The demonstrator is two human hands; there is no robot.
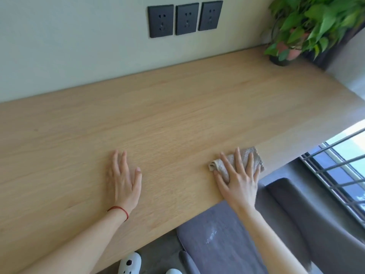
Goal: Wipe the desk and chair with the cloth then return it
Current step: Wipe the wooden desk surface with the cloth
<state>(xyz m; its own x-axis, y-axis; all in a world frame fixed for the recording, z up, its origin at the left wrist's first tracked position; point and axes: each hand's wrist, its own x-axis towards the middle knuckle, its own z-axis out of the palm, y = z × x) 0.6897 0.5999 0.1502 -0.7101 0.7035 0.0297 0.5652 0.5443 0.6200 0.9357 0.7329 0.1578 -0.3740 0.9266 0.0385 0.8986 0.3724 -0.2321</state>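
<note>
A light wooden desk fills most of the view. A crumpled grey-beige cloth lies near the desk's front right edge. My right hand presses flat on top of the cloth with fingers spread. My left hand rests palm down on the bare desk to the left, holding nothing; a red string circles its wrist. A grey padded chair stands below the desk's front edge, its seat showing a pale smear, its backrest to the right.
A potted green plant stands at the desk's far right corner. Three black wall sockets sit above the desk. A window with metal railing is at the right. White slippers show on the floor.
</note>
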